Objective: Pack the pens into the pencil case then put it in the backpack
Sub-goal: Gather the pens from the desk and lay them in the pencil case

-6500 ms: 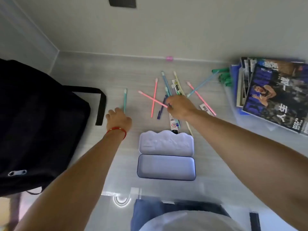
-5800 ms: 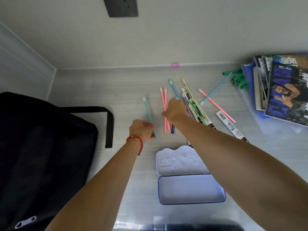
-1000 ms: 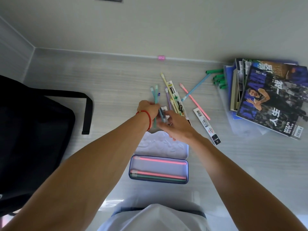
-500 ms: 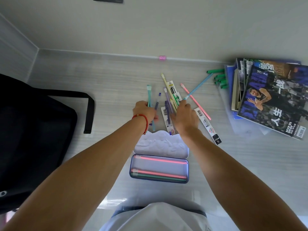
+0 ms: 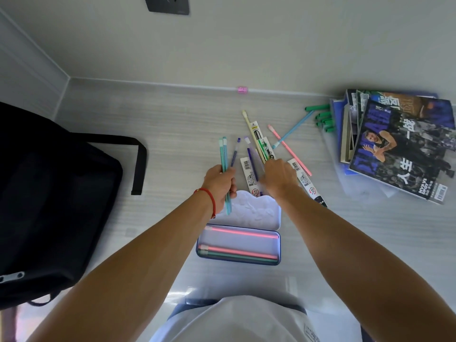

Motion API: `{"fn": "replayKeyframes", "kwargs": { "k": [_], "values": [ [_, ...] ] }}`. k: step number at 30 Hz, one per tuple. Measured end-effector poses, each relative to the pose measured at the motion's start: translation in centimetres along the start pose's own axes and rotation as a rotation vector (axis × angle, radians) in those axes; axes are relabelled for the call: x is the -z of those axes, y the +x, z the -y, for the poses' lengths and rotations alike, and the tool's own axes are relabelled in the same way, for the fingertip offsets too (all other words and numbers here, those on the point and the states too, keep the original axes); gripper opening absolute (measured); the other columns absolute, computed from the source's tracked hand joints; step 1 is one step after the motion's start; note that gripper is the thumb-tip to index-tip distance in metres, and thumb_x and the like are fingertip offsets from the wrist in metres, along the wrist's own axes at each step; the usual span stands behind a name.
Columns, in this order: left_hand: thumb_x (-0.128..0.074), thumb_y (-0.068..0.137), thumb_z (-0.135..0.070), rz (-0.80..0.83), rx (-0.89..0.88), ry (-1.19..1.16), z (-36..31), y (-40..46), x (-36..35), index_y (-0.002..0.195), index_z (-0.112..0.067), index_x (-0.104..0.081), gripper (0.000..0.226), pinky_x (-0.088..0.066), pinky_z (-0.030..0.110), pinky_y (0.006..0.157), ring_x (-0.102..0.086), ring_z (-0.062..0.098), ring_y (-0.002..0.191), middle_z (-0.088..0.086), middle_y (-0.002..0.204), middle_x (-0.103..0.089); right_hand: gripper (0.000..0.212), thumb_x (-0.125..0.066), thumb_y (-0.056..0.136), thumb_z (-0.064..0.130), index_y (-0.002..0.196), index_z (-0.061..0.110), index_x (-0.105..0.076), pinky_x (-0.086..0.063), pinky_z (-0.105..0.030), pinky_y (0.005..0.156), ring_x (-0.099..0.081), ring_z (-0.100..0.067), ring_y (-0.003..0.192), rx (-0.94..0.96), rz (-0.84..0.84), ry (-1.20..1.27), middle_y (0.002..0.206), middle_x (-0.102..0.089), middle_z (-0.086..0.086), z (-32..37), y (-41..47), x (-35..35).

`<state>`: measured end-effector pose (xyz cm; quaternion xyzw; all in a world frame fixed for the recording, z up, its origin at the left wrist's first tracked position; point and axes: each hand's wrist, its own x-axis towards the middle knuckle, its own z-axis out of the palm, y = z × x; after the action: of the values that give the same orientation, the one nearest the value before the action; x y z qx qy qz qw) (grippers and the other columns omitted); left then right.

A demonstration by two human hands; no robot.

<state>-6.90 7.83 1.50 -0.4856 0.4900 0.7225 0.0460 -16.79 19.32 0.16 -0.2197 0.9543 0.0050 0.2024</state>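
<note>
Grey wood-grain desk (image 5: 172, 134) against a pale wall; black backpack (image 5: 49, 193) at 9 o'clock, magazines (image 5: 399, 149) at 2 o'clock. Pencil case (image 5: 240, 262) lies open at centre, three pens inside, long axis 9-to-3. Left hand (image 5: 219, 183) grips a bundle of pens (image 5: 224, 154), fingers curled round them, tips toward 12. Right hand (image 5: 278, 178) rests curled on the loose pens (image 5: 259, 144) at 12 o'clock of the case; whether it has pinched one, cannot tell. Judgement: the case lies toward 6 from both hands, left hand nearer; its bundle needs a quarter turn to match the tray's axis.
</note>
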Motion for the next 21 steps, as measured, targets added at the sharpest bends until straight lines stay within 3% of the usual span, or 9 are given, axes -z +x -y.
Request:
{"fn": "replayKeyframes", "kwargs": {
  "k": [3, 6, 8, 10, 12, 14, 17, 19, 21],
  "values": [
    [-0.042, 0.104, -0.013, 0.055, -0.004, -0.08, -0.5, -1.2, 0.2, 0.1, -0.004, -0.051, 0.013, -0.06, 0.043, 0.063, -0.062, 0.03, 0.062, 0.016, 0.074, -0.059, 0.014, -0.059, 0.084, 0.007, 0.096, 0.001, -0.063, -0.039, -0.035, 0.064, -0.067, -0.042, 0.094, 0.089, -0.08, 0.035, 0.096, -0.068, -0.022, -0.4, -0.7, 1.6],
    [-0.042, 0.105, -0.017, 0.134, -0.001, -0.096, -0.6, -2.1, 0.3, 0.108, -0.006, -0.052, 0.015, -0.054, 0.061, 0.087, -0.067, 0.038, 0.092, 0.022, 0.099, -0.066, 0.016, -0.064, 0.082, 0.019, 0.084, 0.004, -0.062, -0.044, -0.035, 0.06, -0.065, -0.038, 0.079, 0.163, -0.127, 0.229, 0.082, -0.068, -0.02, 0.3, -2.6, 2.9],
    [-0.041, 0.105, -0.016, 0.181, 0.024, -0.202, -0.3, -3.0, -0.1, 0.108, -0.007, -0.055, 0.017, -0.056, 0.056, 0.083, -0.068, 0.032, 0.084, 0.018, 0.094, -0.067, 0.016, -0.069, 0.08, 0.024, 0.073, 0.01, -0.065, -0.049, -0.034, 0.06, -0.064, -0.029, 0.068, 0.179, -0.067, 0.483, 0.067, -0.068, -0.009, 1.2, -4.6, 3.0],
    [-0.039, 0.105, -0.016, 0.2, 0.065, -0.363, 0.1, -4.0, -0.5, 0.101, -0.008, -0.06, 0.022, -0.06, 0.04, 0.068, -0.069, 0.023, 0.065, 0.012, 0.077, -0.07, 0.014, -0.07, 0.082, 0.023, 0.071, 0.015, -0.067, -0.051, -0.031, 0.062, -0.064, -0.022, 0.065, 0.181, -0.015, 0.656, 0.062, -0.068, 0.001, 1.7, -6.4, 2.5],
    [-0.04, 0.105, -0.016, 0.22, 0.079, -0.462, 0.6, -4.6, -0.4, 0.096, -0.008, -0.06, 0.023, -0.059, 0.031, 0.055, -0.069, 0.022, 0.057, 0.011, 0.068, -0.068, 0.016, -0.068, 0.088, 0.023, 0.076, 0.012, -0.069, -0.055, -0.039, 0.066, -0.066, -0.027, 0.068, 0.215, 0.03, 0.716, 0.067, -0.07, -0.005, 1.8, -7.5, 1.9],
    [-0.041, 0.104, -0.016, 0.258, 0.076, -0.486, 1.0, -5.3, 0.3, 0.092, -0.008, -0.057, 0.022, -0.057, 0.032, 0.051, -0.067, 0.025, 0.057, 0.013, 0.07, -0.065, 0.02, -0.066, 0.093, 0.024, 0.081, 0.008, -0.071, -0.058, -0.047, 0.066, -0.068, -0.029, 0.067, 0.264, 0.12, 0.776, 0.073, -0.071, -0.012, 1.6, -8.3, 1.6],
    [-0.04, 0.105, -0.017, 0.33, 0.053, -0.489, 1.4, -6.1, 1.1, 0.093, -0.009, -0.055, 0.021, -0.057, 0.038, 0.05, -0.067, 0.028, 0.066, 0.015, 0.089, -0.07, 0.021, -0.068, 0.093, 0.027, 0.086, 0.008, -0.071, -0.062, -0.045, 0.063, -0.073, -0.026, 0.069, 0.285, 0.204, 0.815, 0.08, -0.071, -0.006, 1.6, -9.2, 1.3],
    [-0.041, 0.105, -0.021, 0.351, 0.017, -0.444, 1.8, -6.6, 1.3, 0.099, -0.012, -0.055, 0.018, -0.056, 0.038, 0.05, -0.067, 0.027, 0.068, 0.015, 0.112, -0.067, 0.02, -0.071, 0.091, 0.025, 0.076, 0.013, -0.066, -0.063, -0.043, 0.064, -0.073, -0.023, 0.067, 0.277, 0.264, 0.837, 0.067, -0.068, 0.004, 1.6, -9.5, 1.0],
    [-0.04, 0.105, -0.021, 0.367, -0.043, -0.369, 2.4, -6.9, 1.5, 0.098, -0.015, -0.056, 0.018, -0.054, 0.034, 0.051, -0.065, 0.023, 0.067, 0.013, 0.12, -0.065, 0.022, -0.072, 0.09, 0.021, 0.071, 0.017, -0.062, -0.063, -0.042, 0.064, -0.072, -0.02, 0.068, 0.261, 0.3, 0.896, 0.063, -0.064, 0.003, 1.6, -9.9, 0.7]
  ]
}}
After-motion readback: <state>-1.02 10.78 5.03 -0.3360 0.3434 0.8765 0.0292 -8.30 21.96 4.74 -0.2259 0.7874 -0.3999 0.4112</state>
